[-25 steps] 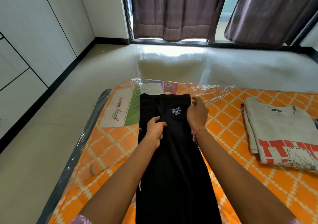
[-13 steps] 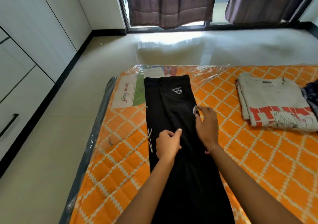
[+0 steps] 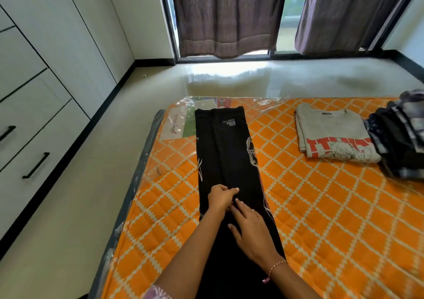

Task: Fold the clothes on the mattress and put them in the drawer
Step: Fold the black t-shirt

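Note:
A long black garment [image 3: 226, 151] with white prints lies folded lengthwise on the orange quilted mattress [image 3: 321, 207], near its left edge. My left hand [image 3: 220, 198] sits on the garment's middle, its fingers curled and pinching the fabric at the centre fold. Just below it, my right hand [image 3: 251, 228] presses flat on the cloth with fingers straight and spread. The garment's lower part is hidden under my arms. White drawers [image 3: 43, 138] with black handles stand shut along the left wall.
A folded grey T-shirt [image 3: 330, 133] with a red print lies at the mattress's far right. Beside it sits a pile of dark clothes [image 3: 399, 138]. Bare floor runs between the mattress and the drawers. Curtains [image 3: 227, 16] hang at the window behind.
Both hands have slid down the black garment from near its top toward me. My right hand left the right edge and now lies flat at the centre.

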